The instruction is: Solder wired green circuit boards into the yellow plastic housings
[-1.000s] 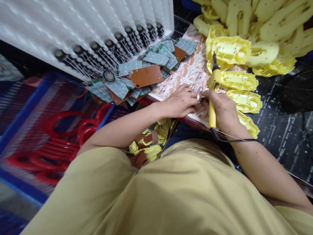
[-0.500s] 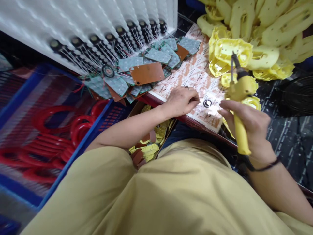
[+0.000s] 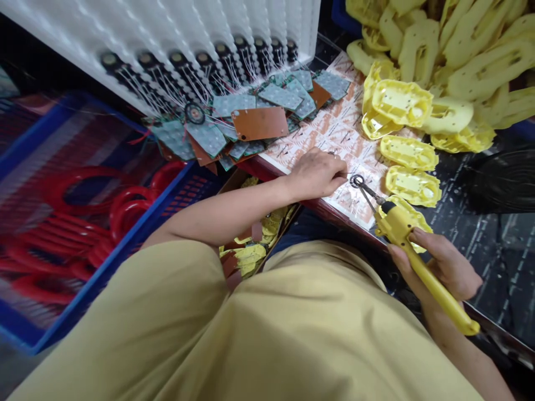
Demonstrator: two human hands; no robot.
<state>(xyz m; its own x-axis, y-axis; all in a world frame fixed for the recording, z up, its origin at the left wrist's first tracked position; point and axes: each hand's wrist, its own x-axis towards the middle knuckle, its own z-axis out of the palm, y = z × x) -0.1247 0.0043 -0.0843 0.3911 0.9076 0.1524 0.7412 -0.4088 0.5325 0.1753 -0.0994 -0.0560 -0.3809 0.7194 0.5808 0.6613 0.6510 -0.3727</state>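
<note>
My right hand (image 3: pixel 443 262) is wrapped around the yellow handle of a soldering gun (image 3: pixel 397 225) that has a thin feed tube beside its tip. The tip reaches down to a small round black-rimmed part, like a little speaker (image 3: pixel 358 181), lying on the printed paper sheet (image 3: pixel 305 139). Just left of this part, my left hand (image 3: pixel 320 172) rests on the sheet with thumb and forefinger pinched. What looks like a thin wire runs from the pinch toward the round part; its end is hard to make out.
Several yellow plastic shells (image 3: pixel 413 186) lie to the right, below a larger yellow pile (image 3: pixel 455 55). Circuit boards (image 3: pixel 261 122) wired to black round parts lean by a white ridged panel (image 3: pixel 200 28). A blue crate (image 3: pixel 83 295) holds red rings (image 3: pixel 79 189) at left.
My right hand has lowered the soldering gun from pointing upward, bringing its tip down and left onto the round part. My left hand keeps its pinch beside it.
</note>
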